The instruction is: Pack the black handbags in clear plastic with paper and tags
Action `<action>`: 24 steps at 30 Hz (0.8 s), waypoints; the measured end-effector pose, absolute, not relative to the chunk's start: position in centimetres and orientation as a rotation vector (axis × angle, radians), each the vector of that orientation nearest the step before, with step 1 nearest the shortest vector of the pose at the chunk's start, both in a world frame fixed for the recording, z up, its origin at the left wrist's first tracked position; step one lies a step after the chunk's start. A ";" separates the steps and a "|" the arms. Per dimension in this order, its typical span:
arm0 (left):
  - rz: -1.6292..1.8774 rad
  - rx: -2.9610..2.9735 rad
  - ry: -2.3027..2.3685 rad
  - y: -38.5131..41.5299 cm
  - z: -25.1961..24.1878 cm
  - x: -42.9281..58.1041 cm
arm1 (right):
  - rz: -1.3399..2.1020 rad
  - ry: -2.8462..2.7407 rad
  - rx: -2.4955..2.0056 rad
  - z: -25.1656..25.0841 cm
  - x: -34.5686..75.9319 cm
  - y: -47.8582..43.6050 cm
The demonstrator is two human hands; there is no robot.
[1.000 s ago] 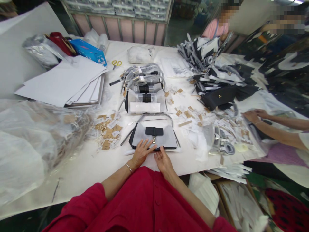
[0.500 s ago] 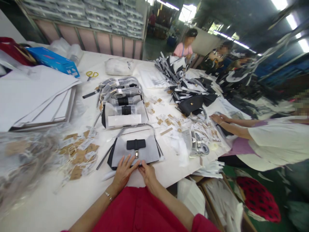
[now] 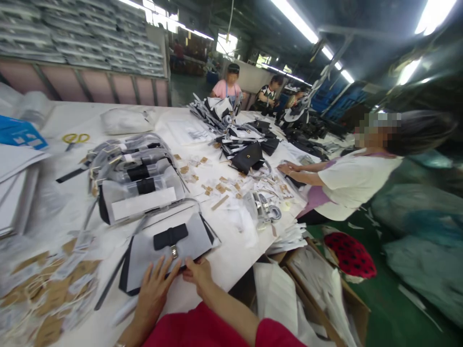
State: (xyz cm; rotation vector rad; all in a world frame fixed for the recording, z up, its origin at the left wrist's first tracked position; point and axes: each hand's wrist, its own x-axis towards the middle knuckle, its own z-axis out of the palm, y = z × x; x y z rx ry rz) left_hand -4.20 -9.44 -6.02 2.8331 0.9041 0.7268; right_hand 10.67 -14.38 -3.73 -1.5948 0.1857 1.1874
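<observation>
A grey-and-black handbag (image 3: 188,248) lies on the table in front of me, with a black flap tab (image 3: 170,236) and a metal clasp (image 3: 174,251) at its middle. My left hand (image 3: 155,289) rests on the bag's lower front, its fingers spread just below and left of the clasp. With its fingers bent together, my right hand (image 3: 198,273) grips the bag's lower edge, right of the clasp. Behind this bag sits a row of similar bags (image 3: 135,193) wrapped in clear film, a white strip across the nearest one.
Cardboard tags (image 3: 54,294) with strings lie at the left. Yellow-handled scissors (image 3: 75,139) are farther back. Rolls of tape (image 3: 265,209) stand near the right edge, above open boxes (image 3: 314,294). A co-worker in white (image 3: 358,183) handles a black bag at right; other people are beyond.
My view has swung to the right, so the table things appear farther left and the co-worker shows more fully. Both my hands stay at the handbag's lower edge.
</observation>
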 end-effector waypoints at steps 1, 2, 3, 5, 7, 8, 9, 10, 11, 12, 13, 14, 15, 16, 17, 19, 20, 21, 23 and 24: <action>0.714 2.840 0.902 -9.8 -5.8 -4.1 | 1.188 0.192 -1.620 -3.7 10.8 -14.2; 0.701 2.845 0.896 -10.1 -5.7 -4.1 | 1.189 0.195 -1.639 -3.6 11.0 -14.1; 0.694 2.844 0.895 -10.5 -5.6 -4.0 | 1.193 0.193 -1.657 -3.5 11.1 -14.0; 0.684 2.837 0.905 -11.2 -5.4 -4.0 | 1.207 0.184 -1.690 -3.5 11.3 -13.9; 0.663 2.853 0.912 -11.7 -5.4 -3.9 | 1.223 0.171 -1.704 -3.5 11.4 -13.9; 0.653 2.869 0.910 -11.8 -5.5 -3.9 | 1.229 0.167 -1.702 -3.6 11.5 -13.9; 0.645 2.887 0.900 -11.8 -5.5 -3.9 | 1.234 0.166 -1.698 -3.6 11.6 -13.9; 0.643 2.904 0.888 -11.8 -5.5 -3.9 | 1.239 0.166 -1.694 -3.7 11.6 -13.9; 0.644 2.916 0.877 -11.7 -5.6 -4.0 | 1.242 0.163 -1.692 -3.8 11.7 -13.8; 0.639 2.925 0.869 -11.6 -5.6 -4.0 | 1.246 0.159 -1.690 -3.9 11.7 -13.8; 0.625 2.935 0.860 -11.5 -5.6 -4.0 | 1.249 0.155 -1.687 -4.0 11.7 -13.9; 0.605 2.943 0.855 -11.5 -5.5 -4.1 | 1.255 0.148 -1.686 -4.1 11.7 -14.0; 0.565 2.949 0.854 -11.5 -5.4 -4.1 | 1.268 0.136 -1.686 -4.2 11.7 -14.3; 0.522 2.951 0.856 -11.6 -5.3 -4.2 | 1.287 0.114 -1.678 -4.3 11.8 -14.9; 0.482 2.950 0.860 -11.7 -5.1 -4.2 | 1.309 0.082 -1.655 -4.3 12.0 -15.7; 0.424 2.941 0.877 -12.0 -4.6 -4.0 | 1.324 0.010 -1.584 -4.5 12.7 -18.2; 0.404 2.934 0.890 -12.2 -4.2 -3.9 | 1.298 -0.022 -1.553 -4.6 13.3 -20.0; 0.386 2.928 0.901 -12.4 -3.9 -3.7 | 1.244 -0.046 -1.542 -4.7 14.2 -22.0; 0.349 2.919 0.916 -12.7 -3.1 -3.3 | 1.073 -0.060 -1.604 -5.3 16.6 -26.9; 0.329 2.915 0.917 -12.9 -2.7 -3.1 | 0.974 -0.039 -1.666 -5.7 18.2 -29.7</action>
